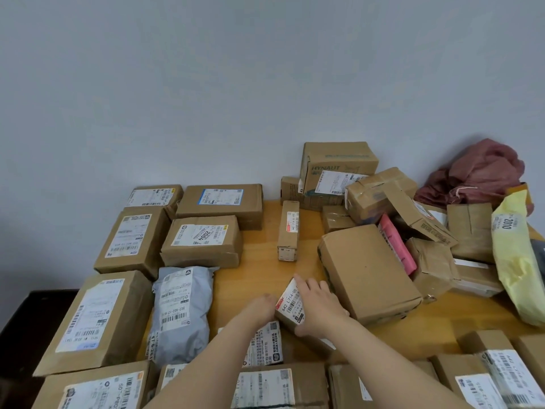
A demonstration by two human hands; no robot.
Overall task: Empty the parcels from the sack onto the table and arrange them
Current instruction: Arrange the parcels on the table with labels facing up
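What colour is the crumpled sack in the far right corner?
Dull reddish pink; the sack shows best in the head view.

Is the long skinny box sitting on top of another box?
No, the long thin box lies flat on the bare wood of the table, with no other parcel under it.

One view only. The wide-angle head camera is looking forward and down across the counter (pixel 256 261) from its near side, facing the grey wall (pixel 206 84), which is taking up the upper part of the frame. Both forearms (pixel 206 364) are entering from the bottom edge; the left hand (pixel 262 309) and right hand (pixel 320 308), meeting at a small box (pixel 290 304), are sitting close under the lens.
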